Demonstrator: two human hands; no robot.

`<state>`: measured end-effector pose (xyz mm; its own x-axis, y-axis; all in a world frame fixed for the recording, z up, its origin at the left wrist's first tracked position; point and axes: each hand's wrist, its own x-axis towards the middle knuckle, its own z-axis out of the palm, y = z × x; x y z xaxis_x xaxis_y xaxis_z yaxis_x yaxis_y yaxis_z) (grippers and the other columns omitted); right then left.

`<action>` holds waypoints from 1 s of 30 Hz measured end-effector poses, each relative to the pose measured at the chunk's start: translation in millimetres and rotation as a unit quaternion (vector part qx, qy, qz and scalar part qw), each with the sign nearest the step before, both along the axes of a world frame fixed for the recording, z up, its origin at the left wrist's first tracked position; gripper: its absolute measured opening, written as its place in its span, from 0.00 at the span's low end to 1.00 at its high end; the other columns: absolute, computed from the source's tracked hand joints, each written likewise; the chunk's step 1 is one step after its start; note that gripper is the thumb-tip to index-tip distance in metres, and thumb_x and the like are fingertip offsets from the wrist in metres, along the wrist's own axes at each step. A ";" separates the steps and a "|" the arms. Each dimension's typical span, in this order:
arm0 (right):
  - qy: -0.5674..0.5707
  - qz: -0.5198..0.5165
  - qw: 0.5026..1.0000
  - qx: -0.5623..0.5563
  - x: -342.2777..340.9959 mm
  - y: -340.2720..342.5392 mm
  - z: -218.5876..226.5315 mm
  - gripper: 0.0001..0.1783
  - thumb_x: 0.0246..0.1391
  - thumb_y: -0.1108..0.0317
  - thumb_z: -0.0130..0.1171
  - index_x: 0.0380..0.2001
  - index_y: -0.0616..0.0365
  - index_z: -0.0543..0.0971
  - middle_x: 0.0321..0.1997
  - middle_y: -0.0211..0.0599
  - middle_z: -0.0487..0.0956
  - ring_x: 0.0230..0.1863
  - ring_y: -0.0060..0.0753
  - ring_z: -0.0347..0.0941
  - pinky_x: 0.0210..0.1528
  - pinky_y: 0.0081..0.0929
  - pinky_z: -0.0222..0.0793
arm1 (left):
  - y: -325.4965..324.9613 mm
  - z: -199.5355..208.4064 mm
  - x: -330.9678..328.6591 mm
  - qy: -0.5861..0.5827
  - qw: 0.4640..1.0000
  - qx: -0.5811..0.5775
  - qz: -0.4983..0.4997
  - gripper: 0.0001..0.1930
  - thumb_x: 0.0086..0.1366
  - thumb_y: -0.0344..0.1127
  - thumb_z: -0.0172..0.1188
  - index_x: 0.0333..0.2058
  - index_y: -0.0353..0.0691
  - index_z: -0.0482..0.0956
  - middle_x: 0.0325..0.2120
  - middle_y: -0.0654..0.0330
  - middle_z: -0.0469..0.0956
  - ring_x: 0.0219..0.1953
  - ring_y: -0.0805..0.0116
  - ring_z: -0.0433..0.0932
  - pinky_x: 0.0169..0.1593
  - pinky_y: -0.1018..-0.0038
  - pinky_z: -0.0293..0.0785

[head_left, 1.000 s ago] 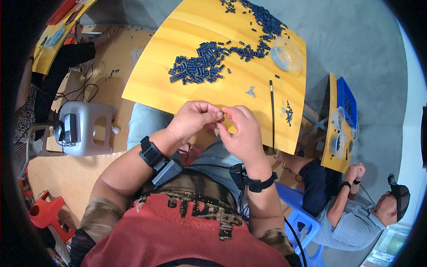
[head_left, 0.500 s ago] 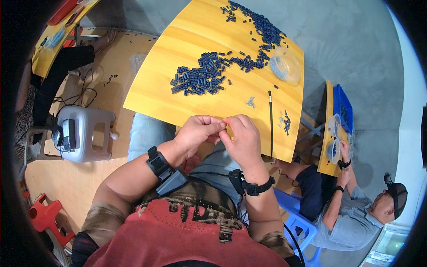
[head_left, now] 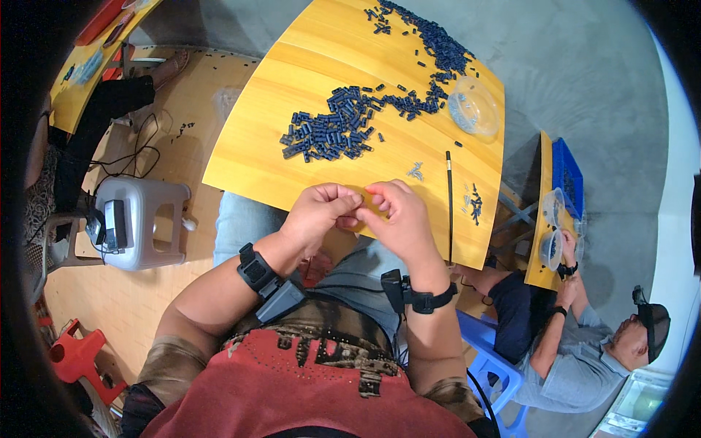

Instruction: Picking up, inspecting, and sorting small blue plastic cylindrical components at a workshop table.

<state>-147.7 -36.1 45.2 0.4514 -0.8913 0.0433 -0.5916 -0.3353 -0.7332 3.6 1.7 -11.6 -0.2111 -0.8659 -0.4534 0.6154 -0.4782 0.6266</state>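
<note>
At the near edge of the yellow table my left hand [head_left: 319, 217] and my right hand [head_left: 403, 223] meet fingertip to fingertip. My left thumb and forefinger pinch together; a tiny dark piece may show at their tips, too small to name. My right hand is curled, thumb and fingers bent toward the left fingertips, and what it holds, if anything, is hidden. Beyond the hands lies a pile of small black plastic parts [head_left: 325, 135]. Close by on the right are a few small silvery pieces [head_left: 415, 171] and a thin black rod [head_left: 449, 208].
A larger heap of black parts [head_left: 442, 47] trails along the far side of the table [head_left: 255, 139]. A clear round tub [head_left: 482, 109] with small pieces stands at the right. Dark screw-like pieces [head_left: 476, 204] lie near the right edge. A co-worker [head_left: 577, 358] sits at the right.
My right forefinger has lifted and drawn slightly away from the left fingertips, so a small gap shows between the hands. The view has shifted slightly.
</note>
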 end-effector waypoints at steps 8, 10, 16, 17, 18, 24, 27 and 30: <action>0.051 -0.119 0.984 -0.122 -0.8 -62.2 -32.7 0.06 0.44 0.71 0.60 0.27 0.62 0.79 0.24 0.42 0.75 0.26 0.39 0.72 0.30 0.31 0.68 | -5.6 0.2 5.4 0.024 1.000 0.009 -0.002 0.06 0.64 0.33 0.54 0.33 0.38 0.73 0.31 0.60 0.77 0.31 0.73 0.76 0.35 0.78 0.75; 0.096 -0.123 0.979 -0.134 6.0 -71.2 -35.2 0.07 0.46 0.69 0.57 0.27 0.62 0.78 0.27 0.45 0.76 0.29 0.46 0.73 0.34 0.36 0.69 | -7.1 0.9 6.8 0.026 1.000 0.012 -0.002 0.05 0.64 0.32 0.53 0.34 0.37 0.73 0.29 0.60 0.77 0.30 0.73 0.76 0.34 0.79 0.75; 0.184 -0.160 0.954 -0.173 23.3 -80.2 -38.1 0.09 0.47 0.66 0.56 0.26 0.60 0.79 0.28 0.43 0.76 0.31 0.46 0.73 0.35 0.39 0.70 | -7.6 -3.2 10.2 0.024 0.999 0.019 -0.031 0.05 0.64 0.32 0.53 0.34 0.37 0.73 0.31 0.59 0.77 0.30 0.72 0.77 0.35 0.77 0.76; 0.195 -0.177 0.951 -0.160 24.6 -80.6 -38.7 0.08 0.47 0.66 0.56 0.25 0.59 0.79 0.28 0.43 0.76 0.31 0.46 0.74 0.34 0.39 0.70 | -7.2 -3.4 10.0 0.024 0.999 0.020 -0.029 0.05 0.64 0.32 0.53 0.34 0.37 0.73 0.31 0.59 0.77 0.30 0.72 0.77 0.35 0.77 0.76; 0.206 -0.195 0.947 -0.148 26.0 -81.0 -39.3 0.08 0.47 0.66 0.56 0.25 0.59 0.79 0.28 0.42 0.76 0.31 0.45 0.74 0.33 0.39 0.70 | -6.9 -3.6 9.5 0.021 0.999 0.018 -0.030 0.06 0.64 0.33 0.53 0.35 0.37 0.73 0.31 0.59 0.76 0.30 0.72 0.77 0.35 0.77 0.76; 0.199 -0.191 0.944 -0.182 23.9 -86.0 -50.0 0.07 0.45 0.66 0.58 0.26 0.56 0.80 0.27 0.42 0.77 0.29 0.45 0.74 0.32 0.37 0.70 | -6.3 -5.9 9.3 0.027 0.999 0.008 -0.034 0.06 0.65 0.33 0.52 0.36 0.36 0.72 0.31 0.58 0.76 0.30 0.71 0.77 0.35 0.77 0.76; 0.149 -0.193 0.947 -0.208 20.1 -84.8 -49.5 0.04 0.45 0.70 0.59 0.26 0.58 0.79 0.25 0.41 0.76 0.25 0.40 0.74 0.28 0.32 0.69 | -7.0 -6.9 7.8 0.030 0.999 0.003 -0.036 0.06 0.65 0.33 0.52 0.35 0.36 0.72 0.31 0.58 0.76 0.30 0.71 0.77 0.35 0.77 0.76; -0.028 -0.161 0.975 -0.149 13.6 -71.7 -30.9 0.04 0.44 0.72 0.58 0.24 0.60 0.77 0.24 0.41 0.76 0.26 0.40 0.74 0.28 0.32 0.69 | -6.5 -9.8 7.6 0.036 0.999 -0.009 -0.033 0.06 0.65 0.33 0.52 0.35 0.37 0.72 0.31 0.58 0.76 0.30 0.72 0.77 0.34 0.77 0.75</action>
<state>-134.1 -107.9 14.3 0.1403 -0.9303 0.3389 -0.6633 -0.3424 -0.6654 11.1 -4.8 -21.4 -0.2983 -0.8575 -0.4192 0.6267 -0.5073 0.5916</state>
